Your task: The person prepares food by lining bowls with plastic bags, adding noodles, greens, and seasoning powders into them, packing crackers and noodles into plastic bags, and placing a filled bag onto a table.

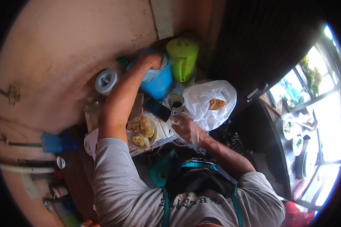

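Observation:
My left hand (152, 59) reaches over the rim of a blue container (158, 85); its fingers are hidden inside, by a pale plastic lining. My right hand (184, 126) is closed at the table's front edge on a thin clear plastic bag (195, 137), which hangs down by the wrist. Just beyond it is a glass mug (175, 101) with dark liquid. To the right lies a white plastic bag (201, 94) with brown, crumbly-looking food (217, 104) in it. A dark flat object like a phone (157, 109) lies between my arms.
Behind the blue container stands a green lidded pitcher (182, 60). A white-lidded jar (106, 80) stands left of my forearm. Yellowish food in clear plastic (141, 126) sits near the table's front. Bowls of food (288, 126) stand on a counter by the window.

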Available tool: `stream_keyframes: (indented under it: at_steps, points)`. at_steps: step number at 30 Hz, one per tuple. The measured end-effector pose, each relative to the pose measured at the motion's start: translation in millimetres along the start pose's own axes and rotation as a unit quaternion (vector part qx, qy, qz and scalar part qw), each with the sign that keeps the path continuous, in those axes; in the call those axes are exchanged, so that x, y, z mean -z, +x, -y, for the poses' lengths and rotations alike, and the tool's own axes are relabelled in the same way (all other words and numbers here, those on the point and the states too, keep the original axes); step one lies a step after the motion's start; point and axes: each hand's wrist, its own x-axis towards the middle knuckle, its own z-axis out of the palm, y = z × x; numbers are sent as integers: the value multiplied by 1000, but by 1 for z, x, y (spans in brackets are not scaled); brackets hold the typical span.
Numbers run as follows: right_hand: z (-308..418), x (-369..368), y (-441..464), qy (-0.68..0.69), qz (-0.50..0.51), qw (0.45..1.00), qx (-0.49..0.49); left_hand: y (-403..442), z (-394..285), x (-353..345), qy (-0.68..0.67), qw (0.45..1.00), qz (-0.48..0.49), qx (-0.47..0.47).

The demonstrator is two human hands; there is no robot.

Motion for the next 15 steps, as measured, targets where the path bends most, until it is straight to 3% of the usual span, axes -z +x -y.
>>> stream_keyframes:
  at_steps: [2, 5, 7, 11, 15]
  points:
    - [-17, 14, -18, -23, -6, 1000, 19, 29, 9, -21, 2, 996, 91, 12]
    - [-7, 35, -30, -7, -48, 996, -69, 33, 6, -24, -43, 981, 177, 67]
    - [-13, 38, -34, 9, -70, 995, -66, 12, -4, -11, -53, 979, 192, 35]
    - [-18, 42, -37, 26, -90, 993, -72, 2, 2, -30, -75, 982, 171, -41]
    - [-18, 45, -38, 36, -92, 991, -89, 5, 24, -43, -38, 996, 64, -53]
